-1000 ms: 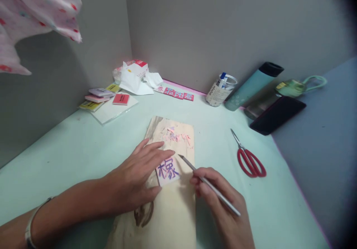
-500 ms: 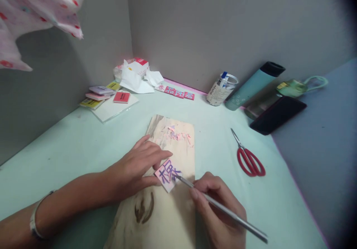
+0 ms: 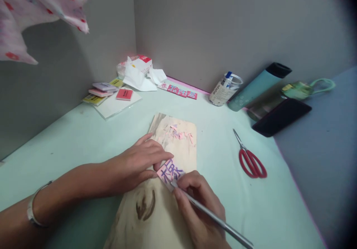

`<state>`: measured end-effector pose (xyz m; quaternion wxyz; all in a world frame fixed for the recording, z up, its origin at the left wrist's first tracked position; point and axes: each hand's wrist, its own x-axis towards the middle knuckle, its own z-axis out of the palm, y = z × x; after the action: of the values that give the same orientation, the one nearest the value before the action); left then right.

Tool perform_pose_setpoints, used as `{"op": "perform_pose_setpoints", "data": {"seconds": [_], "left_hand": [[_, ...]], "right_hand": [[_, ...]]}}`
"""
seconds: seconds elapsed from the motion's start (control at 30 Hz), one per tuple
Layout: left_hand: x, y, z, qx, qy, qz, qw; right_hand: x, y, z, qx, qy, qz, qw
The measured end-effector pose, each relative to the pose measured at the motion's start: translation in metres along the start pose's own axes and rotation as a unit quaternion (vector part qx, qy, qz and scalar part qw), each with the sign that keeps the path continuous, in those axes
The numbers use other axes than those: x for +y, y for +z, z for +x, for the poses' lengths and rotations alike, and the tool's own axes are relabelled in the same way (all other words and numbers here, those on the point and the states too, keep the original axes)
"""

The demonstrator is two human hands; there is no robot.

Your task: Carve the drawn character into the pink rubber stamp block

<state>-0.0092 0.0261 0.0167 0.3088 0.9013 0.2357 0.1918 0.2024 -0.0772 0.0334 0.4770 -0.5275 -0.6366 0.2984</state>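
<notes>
A small pink square block (image 3: 166, 174) with a purple character drawn on it lies on a pale wooden board (image 3: 181, 150). My left hand (image 3: 147, 155) steadies it, thumb and fingers closed around its left corner and upper edge. In my right hand (image 3: 199, 204) is a slim silver craft knife (image 3: 212, 214), gripped like a pen. Its tip meets the lower right part of the block, partly hidden by my fingers. Pink shavings (image 3: 178, 133) are scattered at the far end of the board.
Red-handled scissors (image 3: 252, 163) lie at the right. Behind are a can of pens (image 3: 224, 91), a teal tumbler (image 3: 258, 87), a green-lidded bottle (image 3: 297, 89) and a dark phone (image 3: 281, 118). Finished-looking red character pieces (image 3: 182, 92), tissues (image 3: 136, 76) and eraser-like blocks (image 3: 102, 89) sit at the back.
My right hand has moved left and closer, bringing the knife tip from the character's right side down to the block's lower edge. My left hand stays nearly in place. The view shifted slightly.
</notes>
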Motion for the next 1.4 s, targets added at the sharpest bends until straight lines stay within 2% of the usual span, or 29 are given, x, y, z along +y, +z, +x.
{"op": "perform_pose_setpoints", "data": {"seconds": [0.27,0.43,0.7,1.07,1.27,1.4], "left_hand": [[0.004,-0.002,-0.002,0.018,-0.019,-0.003,1.000],[0.001,0.000,-0.002,0.028,-0.014,0.000,1.000],[0.001,-0.001,0.000,0.021,-0.014,0.002,1.000],[0.000,0.000,0.000,0.032,-0.006,-0.001,0.999],[0.004,-0.003,0.000,0.028,0.005,0.003,1.000],[0.010,-0.005,0.000,0.021,0.002,0.025,0.999]], "right_hand": [[-0.002,-0.002,-0.001,-0.049,-0.021,-0.045,0.998],[0.000,-0.001,-0.006,-0.063,-0.064,-0.070,0.994],[0.009,0.002,-0.008,-0.068,-0.079,-0.065,0.992],[0.009,0.006,-0.007,-0.067,-0.081,-0.091,0.990],[0.017,0.011,-0.008,-0.046,-0.142,-0.091,0.985],[0.019,0.012,-0.009,-0.049,-0.143,-0.081,0.985]]}}
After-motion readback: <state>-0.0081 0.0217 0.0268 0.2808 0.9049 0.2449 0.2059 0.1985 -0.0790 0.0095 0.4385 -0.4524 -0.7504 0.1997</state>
